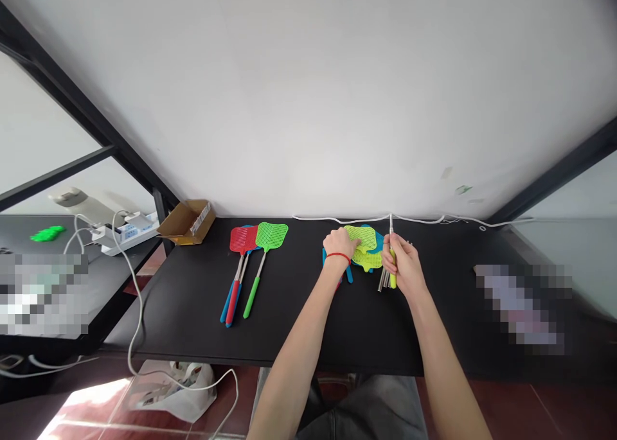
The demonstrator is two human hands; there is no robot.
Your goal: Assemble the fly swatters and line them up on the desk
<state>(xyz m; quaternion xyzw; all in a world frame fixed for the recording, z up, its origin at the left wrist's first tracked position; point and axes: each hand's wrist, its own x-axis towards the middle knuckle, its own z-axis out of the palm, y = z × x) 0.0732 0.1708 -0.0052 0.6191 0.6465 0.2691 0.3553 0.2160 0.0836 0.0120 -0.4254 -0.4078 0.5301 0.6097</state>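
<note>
My left hand (340, 247) lies with curled fingers on the mesh head of a yellow-green plastic fly swatter (364, 247), which overlaps a blue swatter head (378, 241). My right hand (402, 265) grips an upright telescopic steel handle (391, 234) with a yellow grip (393, 276). Several steel handle ends (383, 281) lie just left of that hand. To the left, well away from both hands, a red fly swatter (243, 239), a green fly swatter (271, 236) and a partly hidden blue one (230, 305) lie side by side.
All this lies on a black table (183, 311) against a white wall, with a white cable (337, 220) along its back edge. An open cardboard box (187, 221) stands at the back left, and a white device (126, 234) sits beyond it. A white bag (173, 392) lies on the floor.
</note>
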